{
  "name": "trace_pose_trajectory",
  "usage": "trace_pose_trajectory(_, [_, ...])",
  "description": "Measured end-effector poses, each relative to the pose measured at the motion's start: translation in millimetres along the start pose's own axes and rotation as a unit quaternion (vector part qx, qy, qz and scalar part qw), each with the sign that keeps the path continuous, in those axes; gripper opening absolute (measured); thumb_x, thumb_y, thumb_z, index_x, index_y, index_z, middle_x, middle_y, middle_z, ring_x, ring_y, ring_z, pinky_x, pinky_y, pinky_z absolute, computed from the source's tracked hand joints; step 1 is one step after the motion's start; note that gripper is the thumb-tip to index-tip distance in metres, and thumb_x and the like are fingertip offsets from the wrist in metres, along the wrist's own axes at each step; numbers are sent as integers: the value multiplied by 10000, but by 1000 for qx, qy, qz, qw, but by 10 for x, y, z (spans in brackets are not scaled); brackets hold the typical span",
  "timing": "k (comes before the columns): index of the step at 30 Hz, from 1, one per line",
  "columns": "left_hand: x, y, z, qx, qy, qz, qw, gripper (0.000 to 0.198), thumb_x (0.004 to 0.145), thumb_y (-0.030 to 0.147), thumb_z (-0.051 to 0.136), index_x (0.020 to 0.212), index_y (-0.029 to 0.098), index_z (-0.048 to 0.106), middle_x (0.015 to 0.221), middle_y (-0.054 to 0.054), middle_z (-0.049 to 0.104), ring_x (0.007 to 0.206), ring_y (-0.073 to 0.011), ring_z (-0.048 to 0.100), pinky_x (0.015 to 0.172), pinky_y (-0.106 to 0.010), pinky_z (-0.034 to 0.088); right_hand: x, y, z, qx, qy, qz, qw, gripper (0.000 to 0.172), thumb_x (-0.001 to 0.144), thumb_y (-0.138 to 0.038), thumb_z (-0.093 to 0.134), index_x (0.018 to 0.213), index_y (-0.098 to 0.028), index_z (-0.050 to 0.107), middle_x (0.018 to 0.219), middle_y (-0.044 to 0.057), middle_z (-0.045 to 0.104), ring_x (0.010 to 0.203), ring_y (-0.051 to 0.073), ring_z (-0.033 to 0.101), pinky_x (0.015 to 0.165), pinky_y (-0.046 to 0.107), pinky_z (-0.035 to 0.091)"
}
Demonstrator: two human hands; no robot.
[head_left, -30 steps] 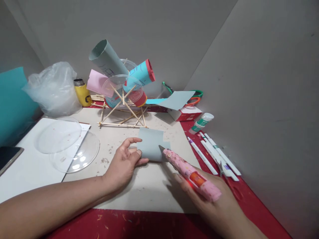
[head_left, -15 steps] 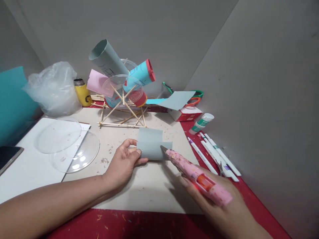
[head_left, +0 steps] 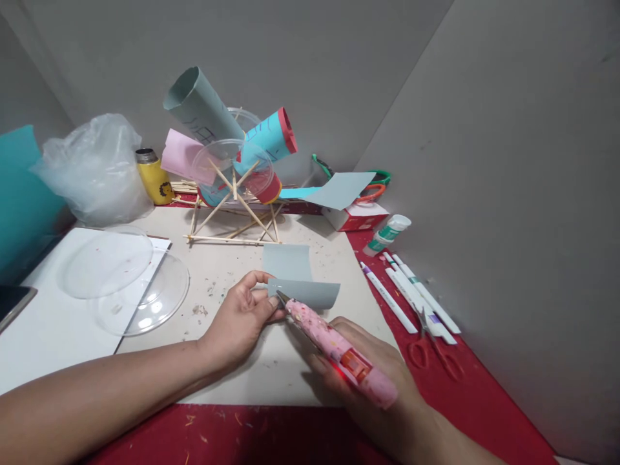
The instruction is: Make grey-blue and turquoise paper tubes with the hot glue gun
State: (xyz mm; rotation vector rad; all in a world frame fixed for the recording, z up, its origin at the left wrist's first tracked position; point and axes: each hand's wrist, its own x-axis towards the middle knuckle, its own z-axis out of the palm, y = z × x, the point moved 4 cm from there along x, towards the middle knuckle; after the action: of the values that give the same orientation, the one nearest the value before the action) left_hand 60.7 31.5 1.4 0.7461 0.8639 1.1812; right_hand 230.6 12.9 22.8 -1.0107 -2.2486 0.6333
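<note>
My left hand (head_left: 252,303) pinches the left end of a curled grey-blue strip of paper (head_left: 310,294), thumb in front and fingers behind. In my right hand (head_left: 368,368) is a pink glue gun (head_left: 329,339), its dark nozzle at the strip's left end near my left thumb. A thin shiny line shows on the paper by the nozzle. Behind the strip, a second grey-blue piece of paper (head_left: 287,260) shows; whether the two are joined I cannot tell. Farther back stands a wooden stick frame (head_left: 232,240) bearing clear plastic discs (head_left: 232,165) and coloured paper tubes (head_left: 266,139).
Two clear lids (head_left: 140,294) lie at left on white board. Behind them are a plastic bag (head_left: 97,168) and a yellow bottle (head_left: 155,179). Along the right lie white markers (head_left: 387,297) and red-handled scissors (head_left: 431,345). A red-and-white box (head_left: 361,217) stands at the back right.
My right hand has moved the glue gun leftward, from the strip's right part to its left end. The strip has tilted and its right end sits curled. The scissors have come into fuller view.
</note>
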Motion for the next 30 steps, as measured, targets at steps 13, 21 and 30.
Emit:
trace_pose_trajectory(13, [6, -7, 19, 18, -15, 4, 1000, 304, 831, 224, 670, 1036, 167, 454, 719, -22, 696, 662, -121, 615, 665, -231, 451, 73, -39, 54, -70, 32, -16, 997, 209, 928, -316, 502, 757, -199, 532, 642, -4, 548, 543, 135, 536, 495, 253, 418])
trace_pose_trajectory(21, [-4, -16, 11, 35, -13, 3, 999, 304, 842, 232, 658, 1057, 175, 452, 721, -13, 690, 661, -113, 601, 656, -223, 442, 72, -50, 59, -103, 32, -19, 994, 219, 925, -317, 493, 734, -213, 509, 611, -22, 543, 507, 122, 529, 470, 237, 380])
trace_pose_trajectory(30, [0, 6, 28, 19, -8, 3, 1000, 335, 806, 255, 695, 1031, 165, 463, 710, -18, 705, 681, -115, 646, 715, -230, 475, 31, -3, 38, -107, 19, 7, 994, 235, 933, -355, 489, 767, -204, 561, 629, 4, 586, 525, 151, 580, 484, 256, 432])
